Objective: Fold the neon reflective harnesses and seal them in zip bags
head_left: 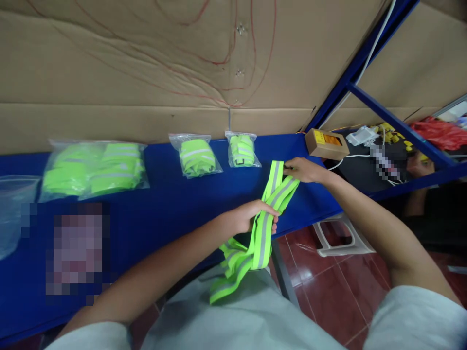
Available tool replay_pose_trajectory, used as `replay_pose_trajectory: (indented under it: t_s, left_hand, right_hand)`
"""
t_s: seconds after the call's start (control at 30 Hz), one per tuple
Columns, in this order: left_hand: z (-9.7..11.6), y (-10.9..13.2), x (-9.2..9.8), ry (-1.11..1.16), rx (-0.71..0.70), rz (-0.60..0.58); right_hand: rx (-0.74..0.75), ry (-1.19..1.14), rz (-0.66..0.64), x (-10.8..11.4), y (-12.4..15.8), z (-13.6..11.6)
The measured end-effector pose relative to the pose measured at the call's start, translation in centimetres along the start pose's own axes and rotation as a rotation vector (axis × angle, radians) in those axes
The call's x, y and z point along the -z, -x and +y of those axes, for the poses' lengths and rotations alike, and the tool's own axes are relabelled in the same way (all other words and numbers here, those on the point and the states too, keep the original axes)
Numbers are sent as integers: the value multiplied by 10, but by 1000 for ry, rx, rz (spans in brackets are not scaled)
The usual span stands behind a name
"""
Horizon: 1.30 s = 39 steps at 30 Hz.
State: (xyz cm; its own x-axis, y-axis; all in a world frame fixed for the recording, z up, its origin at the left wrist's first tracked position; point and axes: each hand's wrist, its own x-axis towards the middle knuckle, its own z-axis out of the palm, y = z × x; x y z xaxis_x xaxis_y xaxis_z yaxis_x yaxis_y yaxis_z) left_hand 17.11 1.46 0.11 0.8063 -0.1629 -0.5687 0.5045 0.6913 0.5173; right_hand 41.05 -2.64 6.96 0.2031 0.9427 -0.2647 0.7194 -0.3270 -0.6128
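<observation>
- A cardboard sheet [146,73] stands as a wall behind the work, with red lines drawn across it.
- The blue table [164,209] runs left to right below it. Its near edge passes under both forearms, and the blue top between the bags and that edge is bare.
- The green strap [262,238] has grey reflective bands (it may be a folded vest, I cannot tell). Its long axis slants from upper right over the table's near edge down to lower left. The lower end bunches in loose folds on the person's lap.
- The left hand [251,216] comes in from lower left, forearm raised, and its fingers are wrapped closed around the strap's middle.
- The right hand [304,170] reaches in from the right with the elbow bent. It pinches the strap's upper end tight, just above the table top.
- A large bag [95,167] of green straps lies far left, well apart from the hands.
- Two small bags, one [197,155] and the other [242,149], lie against the cardboard, near the strap's top.
- A small box [326,143] sits just beyond the right hand.
</observation>
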Motion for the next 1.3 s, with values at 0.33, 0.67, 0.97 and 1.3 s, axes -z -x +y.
replay_pose_trajectory:
  t_s: [0.33,0.67,0.97,1.3]
  left_hand:
    - [46,67,33,-788,-61,113]
    - [86,57,35,-1771,20,567]
    - [42,43,-57,-1995,-354,713]
    - [6,-25,-27,-1932,-537,814]
  right_hand:
    - [-231,-793,-111,-26,30,1]
    - [-356,-917,119,-50,26,33]
    - [-360,-870,157,-57,40,55]
    - [-253,-677,178,-51,55,52]
